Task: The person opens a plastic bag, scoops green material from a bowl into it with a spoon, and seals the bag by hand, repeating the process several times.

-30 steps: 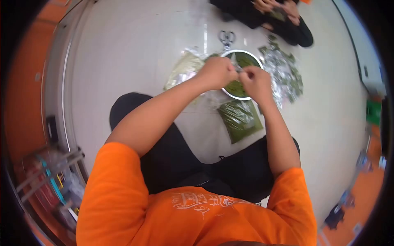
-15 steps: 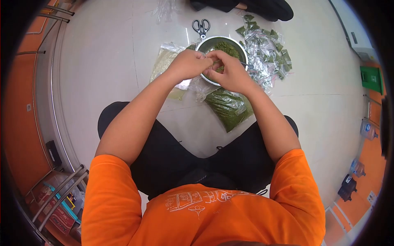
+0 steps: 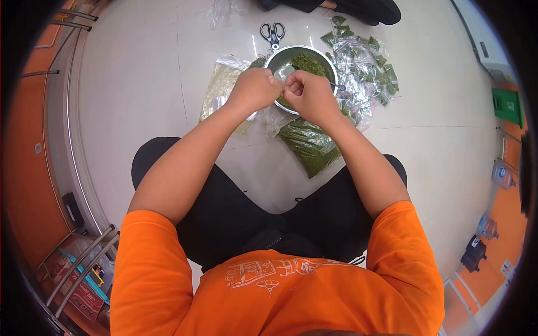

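Note:
Over the near left part of a round metal bowl (image 3: 332,60) my two hands meet. My left hand (image 3: 256,88) is closed, its fingertips pinched on something too small to make out. My right hand (image 3: 311,96) is also closed in a pinch, touching or almost touching the left. Chopped green leaves (image 3: 307,64) lie in the bowl, with a handle sticking out on its right. Below the bowl is a large clear bag of green leaves (image 3: 314,151). Left of it are clear plastic bags (image 3: 219,84). Many small filled packets (image 3: 364,70) are heaped to the right.
Black-handled scissors (image 3: 273,35) lie just beyond the bowl. Another person's dark-clothed legs (image 3: 367,10) are at the top edge. More clear plastic (image 3: 223,12) lies at the top. Metal racks stand at the left; a green bin (image 3: 508,107) and water bottles (image 3: 503,176) at the right.
My right hand's fingers have drawn together from a looser, more open curl. Both hands have parted slightly at the fingertips, showing more of the bowl's inside.

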A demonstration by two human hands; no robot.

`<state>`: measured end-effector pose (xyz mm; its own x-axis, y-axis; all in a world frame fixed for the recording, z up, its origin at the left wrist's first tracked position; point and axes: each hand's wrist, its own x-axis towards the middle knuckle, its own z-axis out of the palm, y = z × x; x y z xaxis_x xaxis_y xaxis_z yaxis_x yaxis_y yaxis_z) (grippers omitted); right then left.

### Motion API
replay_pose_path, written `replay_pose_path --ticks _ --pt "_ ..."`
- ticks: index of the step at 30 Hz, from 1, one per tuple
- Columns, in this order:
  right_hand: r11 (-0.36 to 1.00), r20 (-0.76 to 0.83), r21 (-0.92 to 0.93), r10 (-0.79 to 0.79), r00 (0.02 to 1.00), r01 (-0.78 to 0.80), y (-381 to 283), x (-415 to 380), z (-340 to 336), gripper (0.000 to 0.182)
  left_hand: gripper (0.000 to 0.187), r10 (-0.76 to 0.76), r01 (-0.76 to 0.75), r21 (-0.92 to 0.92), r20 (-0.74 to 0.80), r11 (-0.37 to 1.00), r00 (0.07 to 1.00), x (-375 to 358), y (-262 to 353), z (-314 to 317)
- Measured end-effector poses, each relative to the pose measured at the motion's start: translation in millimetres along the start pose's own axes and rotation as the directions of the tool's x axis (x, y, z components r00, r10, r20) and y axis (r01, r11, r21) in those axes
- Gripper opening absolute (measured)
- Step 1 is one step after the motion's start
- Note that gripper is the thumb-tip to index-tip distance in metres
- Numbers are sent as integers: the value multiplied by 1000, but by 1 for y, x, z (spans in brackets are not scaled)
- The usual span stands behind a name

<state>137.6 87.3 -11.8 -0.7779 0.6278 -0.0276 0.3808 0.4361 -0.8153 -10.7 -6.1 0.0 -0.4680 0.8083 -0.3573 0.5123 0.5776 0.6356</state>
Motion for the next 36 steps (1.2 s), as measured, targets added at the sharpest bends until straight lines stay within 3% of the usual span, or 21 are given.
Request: replay_pose_path --ticks 2,4,5,6,8,10,13,16,17,18,19,21,23,24,27,29,31,32,36 --pt "997 -78 -77 14 997 -20 6 3 0 16 26 -1 -2 38 67 999 998 -2 0 -1" --pt "989 -153 -130 51 987 -71 5 10 -9 16 34 117 -117 12 -50 993 992 1 -1 7" --pt "992 -118 -52 104 988 -111 5 13 -10 16 39 176 -176 5 -112 984 978 3 -1 10" --pt "987 -79 26 157 984 -156 7 14 -10 15 44 340 -334 64 -164 940 926 5 -3 12" --pt "931 22 241 275 961 -272 13 16 -11 15 53 638 -604 206 -229 770 735 9 -7 15" --pt "774 162 485 379 911 -408 22 19 -17 16 55 642 -604 220 -230 766 731 2 -7 21" --pt "661 356 555 361 862 -505 27 18 -21 21 51 530 -506 183 -121 843 839 -1 -3 24" --pt "745 427 415 348 835 -523 16 20 -40 29 45 405 -397 158 -20 904 914 8 -5 21" --pt "799 311 342 401 862 -495 26 23 -48 39 43 374 -370 152 3 917 928 11 -6 20" --pt "918 63 114 375 925 -380 57 29 -53 44 40 303 -300 133 -5 945 953 9 -4 17" --pt "945 -169 -153 263 950 -288 99 33 -54 49 40 282 -277 128 -18 952 959 10 -6 16" --pt "647 -382 -642 196 903 -412 164 26 -53 53 40 239 -233 119 -41 965 970 17 -15 13" --pt "767 -279 -294 502 819 -570 206 20 -41 49 42 206 -196 136 -63 971 977 18 -21 12" --pt "758 -178 -106 623 762 -644 210 19 -39 47 42 176 -164 151 -67 975 982 18 -21 11" --pt "831 -31 -62 552 833 -553 215 23 -36 37 42 114 -99 176 -81 979 990 21 -23 8" --pt "871 -74 -34 487 870 -490 204 30 -37 26 42 88 -69 180 -96 981 991 22 -26 6" --pt "891 -154 53 454 878 -451 153 36 -35 22 41 67 -46 181 -115 982 991 25 -30 4" --pt "829 -108 354 496 862 -433 151 38 -28 20 43 58 -36 179 -117 983 991 26 -32 3" --pt "768 -165 579 438 884 -272 131 37 -2 21 47 44 -19 196 -128 980 991 24 -36 3"
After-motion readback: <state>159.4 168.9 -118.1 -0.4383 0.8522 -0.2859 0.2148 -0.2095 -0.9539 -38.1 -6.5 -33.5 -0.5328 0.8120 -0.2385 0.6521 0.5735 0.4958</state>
